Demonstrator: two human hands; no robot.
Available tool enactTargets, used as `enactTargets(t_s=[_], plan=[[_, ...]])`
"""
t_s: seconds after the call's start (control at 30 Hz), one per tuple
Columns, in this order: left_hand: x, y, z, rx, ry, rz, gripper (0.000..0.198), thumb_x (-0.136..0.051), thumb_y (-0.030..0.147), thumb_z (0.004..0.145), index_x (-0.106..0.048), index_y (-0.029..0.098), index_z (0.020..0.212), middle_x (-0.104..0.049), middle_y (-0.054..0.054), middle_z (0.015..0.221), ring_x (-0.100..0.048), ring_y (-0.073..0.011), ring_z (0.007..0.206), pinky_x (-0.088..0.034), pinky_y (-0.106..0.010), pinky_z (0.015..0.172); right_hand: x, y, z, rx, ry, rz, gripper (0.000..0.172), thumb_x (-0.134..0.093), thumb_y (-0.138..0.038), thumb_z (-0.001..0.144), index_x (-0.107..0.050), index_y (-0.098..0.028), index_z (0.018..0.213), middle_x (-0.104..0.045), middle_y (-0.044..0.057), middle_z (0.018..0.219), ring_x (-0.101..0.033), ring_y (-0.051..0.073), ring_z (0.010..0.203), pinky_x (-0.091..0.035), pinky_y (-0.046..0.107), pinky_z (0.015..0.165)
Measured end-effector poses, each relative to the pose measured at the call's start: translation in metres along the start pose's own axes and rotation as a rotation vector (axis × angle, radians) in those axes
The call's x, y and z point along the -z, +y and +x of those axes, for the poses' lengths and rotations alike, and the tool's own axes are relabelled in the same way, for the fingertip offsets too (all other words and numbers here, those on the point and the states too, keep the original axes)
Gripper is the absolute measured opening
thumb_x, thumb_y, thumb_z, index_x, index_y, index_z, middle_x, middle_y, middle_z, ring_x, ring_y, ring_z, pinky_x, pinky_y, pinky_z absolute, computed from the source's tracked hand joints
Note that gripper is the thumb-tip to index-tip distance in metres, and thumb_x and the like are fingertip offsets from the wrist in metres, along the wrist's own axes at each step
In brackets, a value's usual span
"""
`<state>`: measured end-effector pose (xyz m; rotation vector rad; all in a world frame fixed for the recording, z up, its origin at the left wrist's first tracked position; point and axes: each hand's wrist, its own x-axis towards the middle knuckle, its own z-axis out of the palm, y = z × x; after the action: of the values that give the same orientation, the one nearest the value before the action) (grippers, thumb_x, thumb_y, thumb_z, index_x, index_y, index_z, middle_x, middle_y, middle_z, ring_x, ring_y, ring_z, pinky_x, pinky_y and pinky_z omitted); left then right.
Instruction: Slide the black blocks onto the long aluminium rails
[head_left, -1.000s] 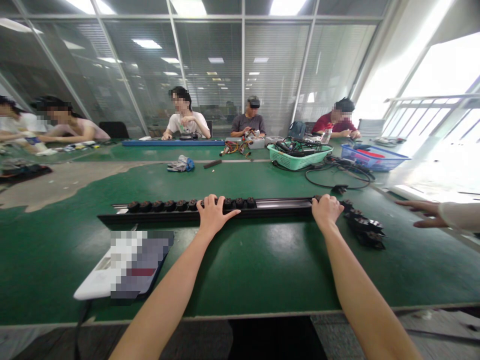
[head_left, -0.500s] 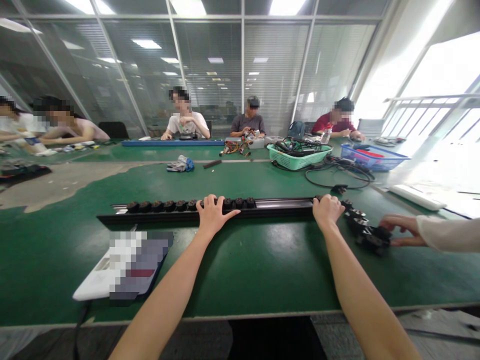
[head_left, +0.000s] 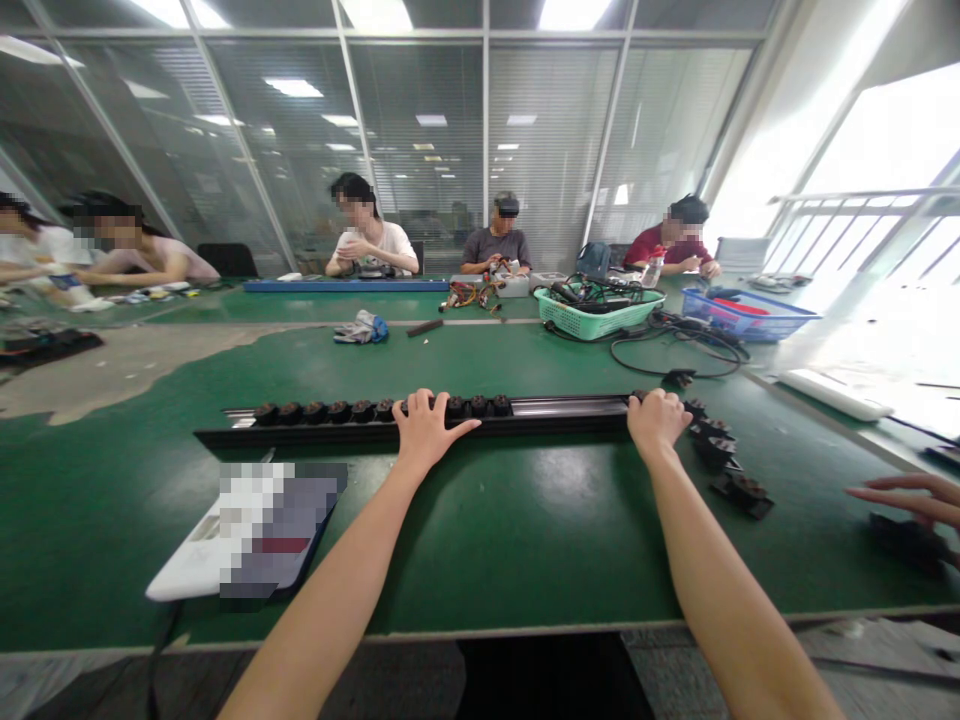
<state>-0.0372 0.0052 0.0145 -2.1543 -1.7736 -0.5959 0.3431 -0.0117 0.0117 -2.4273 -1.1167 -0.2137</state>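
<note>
A long black rail [head_left: 352, 437] lies crosswise in front of me, with a shiny metal channel [head_left: 570, 407] along it. Several black modules [head_left: 339, 411] with coppery tops sit in a row in its left part. My left hand [head_left: 426, 430] rests over this row, fingers spread and thumb stretched to the right. At the rail's right end, my right hand [head_left: 658, 422] is closed on a black module [head_left: 637, 396], mostly hidden by the fingers. Just right of it, several loose black modules [head_left: 742, 490] lie on the table.
A co-worker's hand [head_left: 919, 500] is over a dark piece [head_left: 907, 540] at the right edge. Left front lies a white-and-grey device [head_left: 195, 545] with a cable. Further back are gloves [head_left: 361, 327], a green basket [head_left: 592, 318], a blue basket [head_left: 780, 322] and black cables [head_left: 675, 350].
The co-worker's hand has moved from the loose modules to the right edge, with a dark piece beneath it. My right hand has shifted very slightly right; my left hand has stayed put.
</note>
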Motion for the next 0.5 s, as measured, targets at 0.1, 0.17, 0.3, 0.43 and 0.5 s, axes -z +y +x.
enactTargets(t_s=[0.1,0.17,0.3,0.43,0.5], plan=[[-0.0005,-0.0002,0.0002,0.001,-0.003,0.003,0.082,-0.043,0.085,0.085,-0.063,0.021,0.131,-0.055,-0.019,0.13,-0.047,-0.0351,0.121,-0.029,-0.055,0.108,0.0003,-0.0001,0.0002,-0.002,-0.003,-0.001,0.039,-0.047,-0.032,0.098,-0.059,-0.003,0.121,-0.06,0.029,0.124,-0.056,0.038,0.118,-0.035,0.044,0.095],[-0.0009,-0.0004,0.0002,0.003,-0.002,0.002,0.082,-0.044,0.085,0.085,-0.063,0.021,0.131,-0.055,-0.019,0.13,-0.047,-0.0354,0.122,-0.029,-0.055,0.108,0.0003,0.0,0.0004,-0.007,-0.003,-0.004,0.039,-0.048,-0.032,0.098,-0.059,-0.003,0.121,-0.06,0.029,0.123,-0.056,0.038,0.119,-0.036,0.045,0.095],[-0.0015,-0.0007,-0.0001,0.005,-0.001,0.004,0.082,-0.044,0.085,0.085,-0.063,0.02,0.132,-0.055,-0.019,0.131,-0.046,-0.0359,0.122,-0.029,-0.055,0.108,-0.0007,0.001,0.0013,-0.009,-0.002,-0.003,0.039,-0.048,-0.032,0.097,-0.059,-0.003,0.12,-0.061,0.029,0.123,-0.056,0.038,0.118,-0.036,0.045,0.096],[-0.0017,-0.0009,-0.0001,0.0,-0.002,-0.003,0.082,-0.045,0.085,0.084,-0.063,0.02,0.131,-0.055,-0.019,0.13,-0.047,-0.0358,0.121,-0.029,-0.056,0.108,-0.0022,0.0029,0.003,-0.013,0.001,0.006,0.039,-0.048,-0.032,0.097,-0.059,-0.003,0.12,-0.06,0.029,0.124,-0.056,0.039,0.119,-0.036,0.046,0.096],[-0.002,-0.0012,-0.0001,-0.003,0.002,0.0,0.083,-0.045,0.085,0.084,-0.063,0.019,0.132,-0.055,-0.019,0.13,-0.047,-0.036,0.121,-0.03,-0.056,0.107,-0.0026,0.0038,0.004,-0.016,0.002,0.009,0.039,-0.048,-0.032,0.097,-0.059,-0.003,0.121,-0.06,0.029,0.125,-0.056,0.039,0.12,-0.037,0.046,0.096]])
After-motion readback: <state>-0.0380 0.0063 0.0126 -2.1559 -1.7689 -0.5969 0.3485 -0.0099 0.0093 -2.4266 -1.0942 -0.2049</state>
